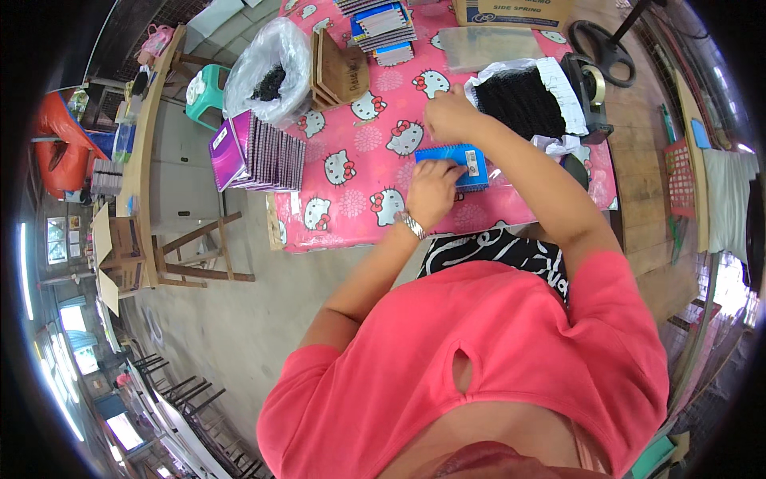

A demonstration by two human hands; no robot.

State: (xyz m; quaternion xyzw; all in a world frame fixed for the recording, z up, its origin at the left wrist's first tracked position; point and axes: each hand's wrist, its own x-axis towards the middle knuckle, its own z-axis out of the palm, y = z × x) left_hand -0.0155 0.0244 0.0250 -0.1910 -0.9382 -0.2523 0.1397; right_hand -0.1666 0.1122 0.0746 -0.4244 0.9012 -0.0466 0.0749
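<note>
Blue-covered, near the front edge of the pink table (351, 206): find the notebook (455, 154) there, beneath the left hand (432, 191). Resting on the cover with fingers half bent; cannot tell whether gripping or only pressing. Just beyond, note the right hand (449, 114), curled nearly closed near the wrapped black strands (523, 104); cannot tell whether holding anything. Seems partway along, to judge by the piles: count as apparently bound the purple-covered stack (271, 156) at left and the far stack (381, 28); count as left, probably, the notebook and the ample black strands. Partly covered by fingers, so hard to call single or a thin pile. Cannot see the far stack or the cardboard box (515, 12) whole, because of the upper edge. Cannot make out the dark contents of the plastic bag (291, 60), nor the strands' exact form.
</note>
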